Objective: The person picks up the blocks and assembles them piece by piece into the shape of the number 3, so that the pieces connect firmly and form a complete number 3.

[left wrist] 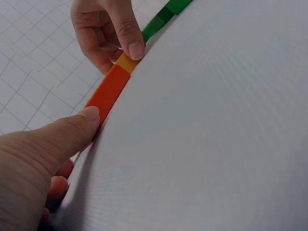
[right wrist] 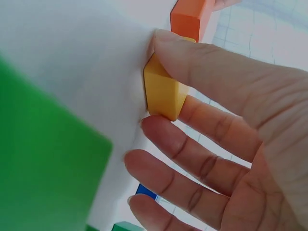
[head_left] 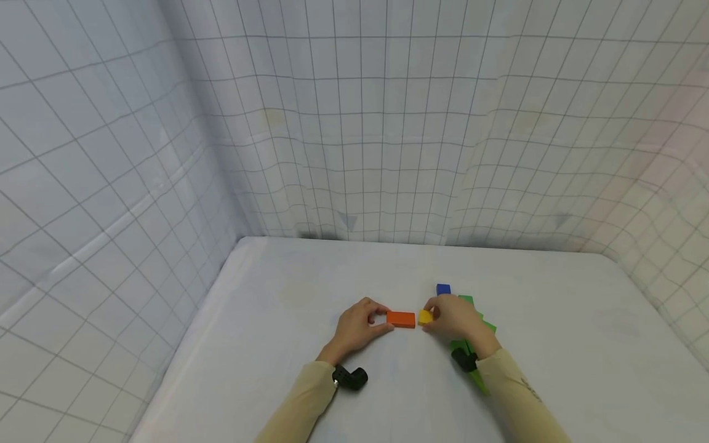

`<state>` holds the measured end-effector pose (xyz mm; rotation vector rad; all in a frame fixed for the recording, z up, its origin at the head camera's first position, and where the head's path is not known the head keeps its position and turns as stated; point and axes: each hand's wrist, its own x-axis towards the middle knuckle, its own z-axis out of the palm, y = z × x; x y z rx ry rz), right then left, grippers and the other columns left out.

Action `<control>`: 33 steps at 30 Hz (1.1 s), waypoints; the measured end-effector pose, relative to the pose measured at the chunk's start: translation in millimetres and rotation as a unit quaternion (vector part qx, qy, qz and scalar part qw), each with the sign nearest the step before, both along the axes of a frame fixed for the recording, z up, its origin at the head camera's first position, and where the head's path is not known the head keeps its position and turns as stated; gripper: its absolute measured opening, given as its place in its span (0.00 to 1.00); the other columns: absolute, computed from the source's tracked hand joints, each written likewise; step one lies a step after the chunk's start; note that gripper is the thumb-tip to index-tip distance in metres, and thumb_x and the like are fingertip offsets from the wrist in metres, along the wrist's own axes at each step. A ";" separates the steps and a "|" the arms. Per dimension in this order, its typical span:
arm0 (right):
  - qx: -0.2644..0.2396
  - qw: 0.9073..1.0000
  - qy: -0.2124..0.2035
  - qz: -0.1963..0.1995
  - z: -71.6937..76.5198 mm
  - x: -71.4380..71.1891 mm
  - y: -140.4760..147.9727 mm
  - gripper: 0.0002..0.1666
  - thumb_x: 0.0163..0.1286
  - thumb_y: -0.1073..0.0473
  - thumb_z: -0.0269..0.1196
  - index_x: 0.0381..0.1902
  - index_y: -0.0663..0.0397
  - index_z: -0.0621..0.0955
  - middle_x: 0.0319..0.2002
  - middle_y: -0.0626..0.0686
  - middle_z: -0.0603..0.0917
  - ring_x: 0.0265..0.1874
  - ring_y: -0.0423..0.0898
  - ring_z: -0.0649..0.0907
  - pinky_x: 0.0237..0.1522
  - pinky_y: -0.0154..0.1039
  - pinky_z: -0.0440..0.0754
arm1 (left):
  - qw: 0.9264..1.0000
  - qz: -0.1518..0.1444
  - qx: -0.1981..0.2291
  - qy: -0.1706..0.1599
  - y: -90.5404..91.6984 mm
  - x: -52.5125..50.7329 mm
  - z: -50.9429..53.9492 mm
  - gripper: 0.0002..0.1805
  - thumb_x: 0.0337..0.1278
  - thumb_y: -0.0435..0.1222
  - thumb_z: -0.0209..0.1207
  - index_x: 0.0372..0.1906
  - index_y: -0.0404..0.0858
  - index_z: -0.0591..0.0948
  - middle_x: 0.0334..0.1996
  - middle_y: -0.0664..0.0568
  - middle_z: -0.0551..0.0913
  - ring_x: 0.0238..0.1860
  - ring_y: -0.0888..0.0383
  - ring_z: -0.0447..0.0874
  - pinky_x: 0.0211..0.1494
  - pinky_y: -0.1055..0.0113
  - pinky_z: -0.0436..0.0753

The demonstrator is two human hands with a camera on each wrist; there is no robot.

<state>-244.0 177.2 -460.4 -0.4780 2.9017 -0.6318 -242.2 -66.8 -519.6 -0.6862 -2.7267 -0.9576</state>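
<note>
My left hand point(head_left: 353, 326) pinches the left end of a long orange block point(head_left: 401, 319) that lies on the white table. In the left wrist view its thumb presses the near side of the orange block point(left wrist: 109, 90). Just to the right, my right hand point(head_left: 456, 318) holds a small yellow block point(head_left: 424, 317) between thumb and fingers. A narrow gap separates the two blocks in the head view. The right wrist view shows the yellow block point(right wrist: 162, 96) with slanted edges, the thumb over one side and the other fingers spread loosely below.
Several green blocks point(head_left: 479, 383) lie under and beside the right forearm, partly hidden by it. A blue block point(head_left: 443, 288) sits just beyond the right hand. White gridded cloth point(head_left: 376, 135) hangs behind and on both sides of the table point(head_left: 310, 271).
</note>
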 end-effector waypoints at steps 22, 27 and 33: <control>-0.014 1.000 0.008 0.016 -3.8 -2.9 -9.4 0.18 0.51 0.53 0.75 0.40 0.49 0.85 0.26 0.44 0.77 0.25 0.42 0.73 0.29 0.39 0.73 | 1.000 0.005 -0.003 -0.005 0.4 -1.3 -1.2 0.20 0.50 0.54 0.66 0.45 0.48 0.84 0.29 0.63 0.69 0.26 0.66 0.66 0.29 0.72 0.64; -0.012 1.000 0.006 0.016 -5.1 -2.5 -10.1 0.21 0.50 0.50 0.75 0.42 0.47 0.86 0.26 0.43 0.76 0.25 0.42 0.73 0.28 0.39 0.72 | 1.000 -0.005 0.005 0.005 0.3 -1.0 -0.5 0.20 0.50 0.53 0.66 0.45 0.47 0.84 0.29 0.62 0.70 0.25 0.66 0.66 0.28 0.72 0.65; -0.006 1.000 0.009 0.014 -8.0 -3.1 -14.0 0.21 0.51 0.47 0.74 0.42 0.47 0.86 0.24 0.43 0.75 0.22 0.42 0.71 0.25 0.37 0.70 | 1.000 0.001 0.004 0.003 -0.3 -1.3 -0.4 0.19 0.50 0.53 0.67 0.44 0.47 0.84 0.29 0.63 0.70 0.26 0.66 0.66 0.29 0.72 0.65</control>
